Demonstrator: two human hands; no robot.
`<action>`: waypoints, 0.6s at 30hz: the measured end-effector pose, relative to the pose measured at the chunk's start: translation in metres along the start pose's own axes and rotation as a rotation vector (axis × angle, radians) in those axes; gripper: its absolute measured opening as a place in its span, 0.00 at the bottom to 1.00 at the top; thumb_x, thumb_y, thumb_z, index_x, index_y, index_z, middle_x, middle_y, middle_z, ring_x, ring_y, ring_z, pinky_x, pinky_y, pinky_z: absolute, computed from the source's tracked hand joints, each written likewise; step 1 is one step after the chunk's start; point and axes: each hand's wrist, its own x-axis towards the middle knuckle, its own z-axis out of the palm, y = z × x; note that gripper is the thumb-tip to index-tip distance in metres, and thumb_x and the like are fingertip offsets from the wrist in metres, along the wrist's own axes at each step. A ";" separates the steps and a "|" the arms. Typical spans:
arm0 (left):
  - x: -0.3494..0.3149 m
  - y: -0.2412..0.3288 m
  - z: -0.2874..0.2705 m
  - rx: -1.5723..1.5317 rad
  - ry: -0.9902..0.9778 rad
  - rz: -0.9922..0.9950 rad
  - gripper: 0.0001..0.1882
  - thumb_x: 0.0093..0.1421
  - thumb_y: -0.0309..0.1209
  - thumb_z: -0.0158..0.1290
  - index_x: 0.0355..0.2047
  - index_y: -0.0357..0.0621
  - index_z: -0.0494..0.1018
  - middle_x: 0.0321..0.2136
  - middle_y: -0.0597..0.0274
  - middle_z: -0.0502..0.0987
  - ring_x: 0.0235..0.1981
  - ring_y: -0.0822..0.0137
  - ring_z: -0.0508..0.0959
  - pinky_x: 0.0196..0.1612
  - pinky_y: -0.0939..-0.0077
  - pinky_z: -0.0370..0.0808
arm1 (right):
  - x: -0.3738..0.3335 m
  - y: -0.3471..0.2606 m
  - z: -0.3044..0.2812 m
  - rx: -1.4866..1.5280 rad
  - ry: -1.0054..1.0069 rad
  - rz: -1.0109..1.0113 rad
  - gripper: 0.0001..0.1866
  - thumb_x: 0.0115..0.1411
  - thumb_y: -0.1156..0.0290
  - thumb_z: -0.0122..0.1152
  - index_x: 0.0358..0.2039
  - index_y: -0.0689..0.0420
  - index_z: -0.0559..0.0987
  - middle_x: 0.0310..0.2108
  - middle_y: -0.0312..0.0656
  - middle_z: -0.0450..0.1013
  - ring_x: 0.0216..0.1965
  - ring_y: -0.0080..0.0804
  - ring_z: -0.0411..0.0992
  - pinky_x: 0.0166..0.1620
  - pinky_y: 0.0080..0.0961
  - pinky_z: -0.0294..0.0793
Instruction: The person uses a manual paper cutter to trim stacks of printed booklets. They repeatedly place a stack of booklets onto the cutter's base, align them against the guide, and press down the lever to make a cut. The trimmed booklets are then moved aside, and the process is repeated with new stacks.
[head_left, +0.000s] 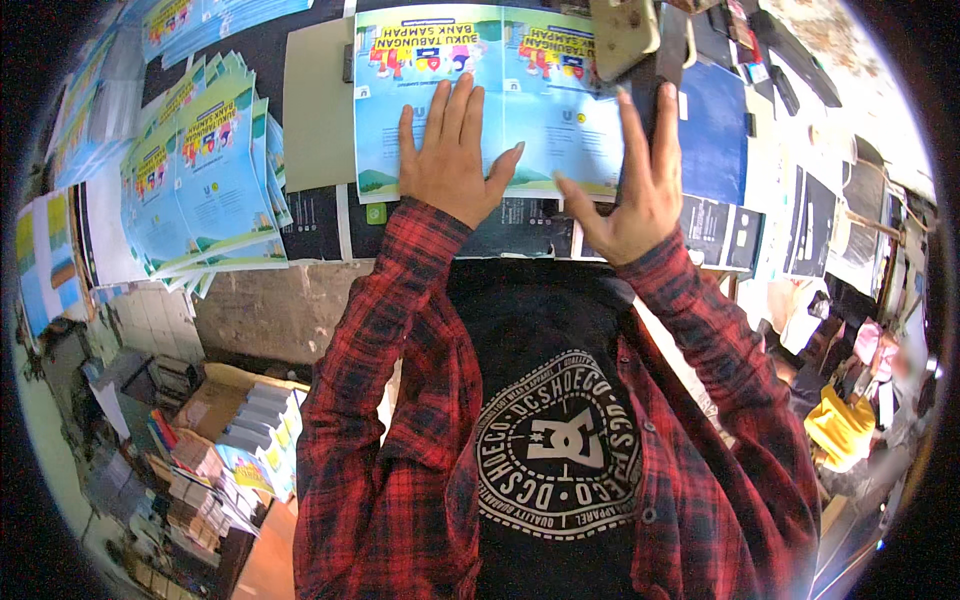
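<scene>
A light blue printed cover sheet with colourful drawings lies on the worktop in front of me, its print upside down to me. My left hand rests flat on its left half, fingers stretched out and thumb apart. At the sheet's right edge is my right hand, its fingers spread and slightly blurred, holding nothing that I can see. Its fingertips are close to a dark metal part of a machine that hangs over the sheet's far right corner.
Fanned stacks of the same printed sheets lie to the left. A grey-green board and a blue board flank the cover sheet. Below left, a cardboard box stands near bundled booklets. A yellow cloth hangs at right.
</scene>
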 end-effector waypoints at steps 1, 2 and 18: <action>0.000 0.000 0.000 0.010 -0.001 -0.006 0.38 0.59 0.55 0.50 0.62 0.40 0.61 0.66 0.57 0.59 0.67 0.56 0.58 0.66 0.46 0.49 | 0.003 -0.001 -0.003 0.018 -0.011 -0.001 0.46 0.49 0.53 0.69 0.65 0.58 0.61 0.66 0.67 0.48 0.63 0.64 0.56 0.62 0.47 0.59; -0.002 0.000 0.000 0.018 -0.003 -0.007 0.39 0.59 0.55 0.50 0.62 0.40 0.61 0.66 0.57 0.59 0.67 0.56 0.57 0.66 0.46 0.48 | 0.002 -0.002 -0.005 0.033 -0.020 0.002 0.46 0.49 0.54 0.69 0.65 0.58 0.61 0.66 0.67 0.48 0.64 0.64 0.56 0.63 0.46 0.58; 0.005 -0.025 -0.004 -0.160 0.162 -0.146 0.36 0.58 0.54 0.53 0.57 0.37 0.65 0.59 0.48 0.65 0.61 0.50 0.65 0.62 0.49 0.58 | 0.079 0.097 -0.085 1.267 -0.226 0.500 0.29 0.69 0.48 0.39 0.64 0.50 0.64 0.61 0.44 0.66 0.53 0.36 0.71 0.58 0.34 0.67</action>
